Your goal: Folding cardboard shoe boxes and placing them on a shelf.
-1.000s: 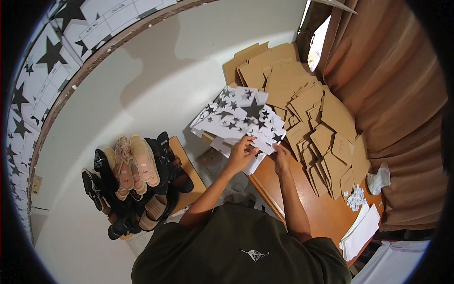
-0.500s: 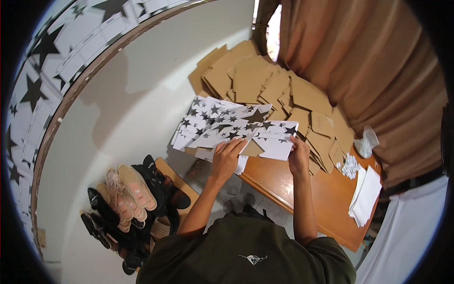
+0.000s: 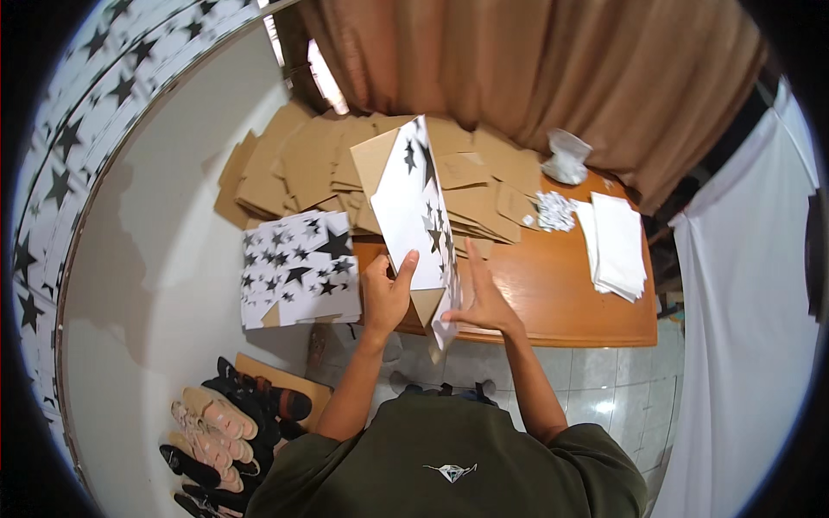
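You have the star-printed sheet [image 3: 413, 207] lifted upright over the near edge of the surface [image 3: 561, 289], its kraft-brown back showing at the top left and bottom corners. Your left hand [image 3: 385, 293] pinches its lower left part, thumb up on the white face. Your right hand [image 3: 480, 298] lies open and flat against the right flap, fingers [image 3: 472, 259] spread wide rather than gripping — so the left hand alone carries the weight.

To do this fold well, I would keep the left pinch low and firm, and run the right palm along the flap so the crease comes out straight. The sheet looks thin and floppy; its tall upper end may sag if you tilt it far.

Past the sheet, toward the far edge, lies a broad heap of brown card blanks [image 3: 345, 164] — it crowds the far left corner and leaves little free room there. Another starred sheet [image 3: 298, 276] overhangs the left edge. Toward the right edge sit a stack of white paper [image 3: 617, 242], small printed scraps [image 3: 554, 211] and a crumpled white thing [image 3: 566, 155]. A brown curtain [image 3: 535, 69] hangs behind. Shoes [image 3: 224, 414] stand on the floor at your left.
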Demonstrator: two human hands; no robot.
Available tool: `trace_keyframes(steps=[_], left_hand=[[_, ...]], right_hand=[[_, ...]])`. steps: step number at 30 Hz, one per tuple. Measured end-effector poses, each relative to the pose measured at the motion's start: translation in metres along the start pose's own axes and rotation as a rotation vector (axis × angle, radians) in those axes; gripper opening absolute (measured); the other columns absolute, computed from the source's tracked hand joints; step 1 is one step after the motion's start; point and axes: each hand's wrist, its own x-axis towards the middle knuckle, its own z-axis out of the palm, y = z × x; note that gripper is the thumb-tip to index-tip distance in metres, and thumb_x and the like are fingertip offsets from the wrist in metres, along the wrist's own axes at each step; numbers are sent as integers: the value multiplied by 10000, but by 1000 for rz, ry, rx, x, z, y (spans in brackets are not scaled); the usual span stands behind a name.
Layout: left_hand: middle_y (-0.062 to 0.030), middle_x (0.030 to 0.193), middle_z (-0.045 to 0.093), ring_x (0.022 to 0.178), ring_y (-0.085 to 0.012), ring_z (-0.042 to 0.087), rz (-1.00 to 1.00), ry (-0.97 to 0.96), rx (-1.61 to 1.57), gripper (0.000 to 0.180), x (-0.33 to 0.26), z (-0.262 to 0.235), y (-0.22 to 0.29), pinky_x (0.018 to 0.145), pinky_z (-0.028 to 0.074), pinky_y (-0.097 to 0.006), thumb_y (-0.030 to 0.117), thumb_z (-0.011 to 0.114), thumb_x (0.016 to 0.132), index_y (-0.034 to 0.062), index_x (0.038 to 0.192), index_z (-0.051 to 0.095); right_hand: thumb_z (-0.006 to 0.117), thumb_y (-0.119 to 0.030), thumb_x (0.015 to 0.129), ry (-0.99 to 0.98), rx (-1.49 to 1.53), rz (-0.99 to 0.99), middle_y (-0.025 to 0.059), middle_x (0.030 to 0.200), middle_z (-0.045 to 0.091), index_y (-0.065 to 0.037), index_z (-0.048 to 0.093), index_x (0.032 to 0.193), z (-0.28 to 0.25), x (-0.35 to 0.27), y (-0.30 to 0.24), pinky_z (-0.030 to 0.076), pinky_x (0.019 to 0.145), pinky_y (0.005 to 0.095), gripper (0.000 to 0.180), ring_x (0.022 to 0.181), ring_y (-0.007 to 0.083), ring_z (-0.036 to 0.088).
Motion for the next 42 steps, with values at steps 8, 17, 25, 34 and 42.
trace_keyframes(steps=[8,17,25,34,42], left_hand=[[-51,898,712,809,-79,614,-175,-241,-462,259,-53,166,29,726,506,-264,207,731,966,-42,1019,690],[-61,1118,677,974,-121,640,-138,-672,-476,485,-93,284,50,855,531,-292,245,750,952,-18,1301,540],[-60,1051,687,924,-100,641,-123,-570,-320,290,-94,313,54,769,530,-276,131,592,1016,-21,1263,579],[-94,1006,697,893,-154,667,-117,-241,-212,260,-42,305,-5,768,535,-301,62,574,984,-27,1228,598],[-67,907,664,691,-107,633,-393,-269,-393,208,1,321,-56,498,506,-242,75,572,998,10,1195,586]], right_hand=[[952,-608,506,126,160,176,303,1609,193,33,38,1599,-86,-112,61,250,1220,496,1562,1504,447,220],[977,-268,628,460,362,262,177,1516,402,-59,275,1587,-179,-201,124,428,1112,435,1206,1368,325,469],[866,-236,827,580,514,345,214,1409,534,-36,409,1517,-226,-209,145,477,1047,377,851,1274,291,552],[744,-64,881,726,440,565,223,1228,661,-32,639,1318,-238,-186,210,530,919,351,451,1093,276,659],[596,35,757,791,-33,472,245,1239,642,-14,672,1224,-260,-141,190,478,1012,407,475,1167,379,610]])
